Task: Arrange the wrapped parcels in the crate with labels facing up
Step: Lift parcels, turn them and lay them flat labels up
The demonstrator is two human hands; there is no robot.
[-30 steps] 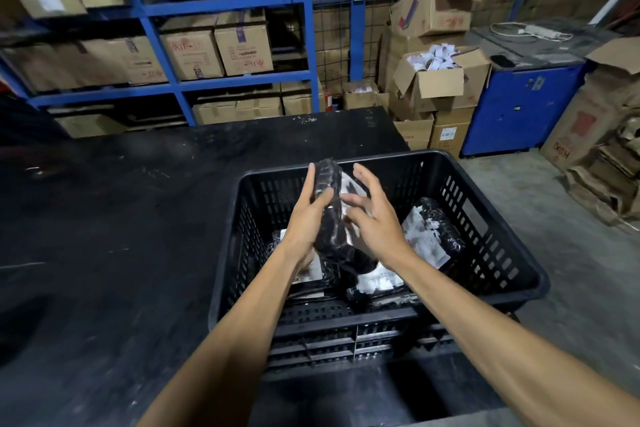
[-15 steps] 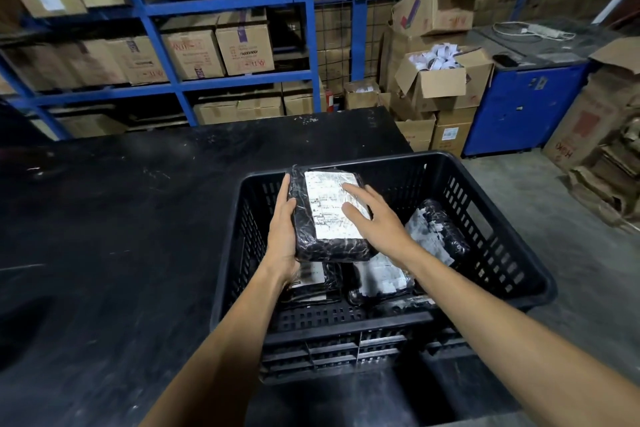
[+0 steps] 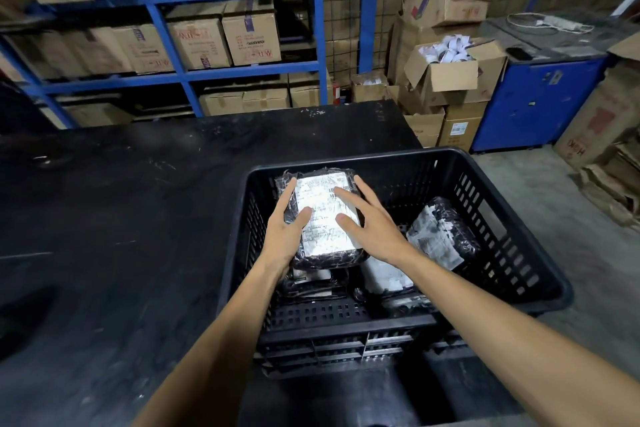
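The left hand's fingers (image 3: 289,191) lie spread along the left edge of a black-wrapped parcel (image 3: 320,218), the thumb pressed onto its white label (image 3: 323,215), so the left hand (image 3: 285,236) clasps the parcel's left side. The right hand (image 3: 375,225) rests over the parcel's right side with its fingers splayed wide and flat, fingertips and thumb touching the label rather than curling round anything; whether it bears any of the weight cannot be told. The parcel is held level with the label facing up, in the far-left part of the black crate (image 3: 512,253), at about the height of the crate's rim and above the parcels beneath it.

Under the held parcel, toward the crate's near wall, a second parcel (image 3: 311,279) shows a strip of label and dark wrap. Just right of that, a third parcel (image 3: 386,276) lies with a pale label upward, partly covered by the right wrist. Against the crate's right wall a fourth parcel (image 3: 441,236) leans tilted, its crumpled label turned up and to the left.

The crate sits at the right end of a black surface (image 3: 121,236), its right side overhanging the grey floor (image 3: 571,225). Beyond the surface, behind the crate, stand blue shelves (image 3: 317,28) with cardboard boxes, an open box of white rolls (image 3: 446,62), and a blue cabinet (image 3: 533,104).
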